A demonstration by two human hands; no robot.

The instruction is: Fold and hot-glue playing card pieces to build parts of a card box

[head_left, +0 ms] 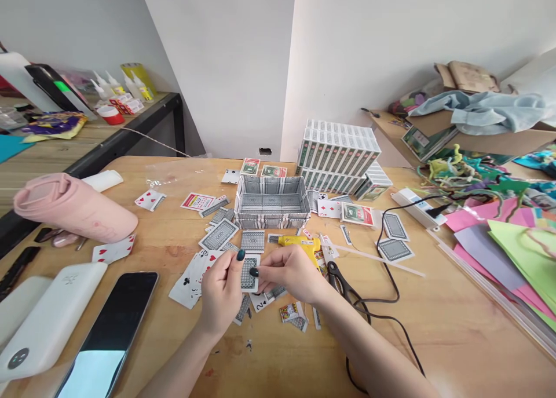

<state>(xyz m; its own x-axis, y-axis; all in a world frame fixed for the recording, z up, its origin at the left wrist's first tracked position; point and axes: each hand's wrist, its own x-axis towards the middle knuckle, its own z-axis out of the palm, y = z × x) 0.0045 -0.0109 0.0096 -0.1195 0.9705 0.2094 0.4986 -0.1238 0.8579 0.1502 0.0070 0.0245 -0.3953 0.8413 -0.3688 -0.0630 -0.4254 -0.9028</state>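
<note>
My left hand [222,294] grips a playing card [249,274] by its left side, the patterned back turned up and the thumb on top. From the other side my right hand [293,273] pinches the same card's right edge. Beyond both hands stands an open box built of playing cards [273,219], its inside showing the same patterned backs. A yellow glue gun [299,243] lies just past my right hand, partly hidden by it. Black-handled scissors [343,285] rest to the right of that hand. Loose playing cards [189,281] lie beside my left hand.
Stacked card decks [339,152] stand at the back right. A black cable [397,282] winds across the right side near a white power strip [419,208]. On the left lie a pink tumbler [78,207], a white power bank [52,317] and a phone [110,334]. Coloured paper [495,253] lies far right.
</note>
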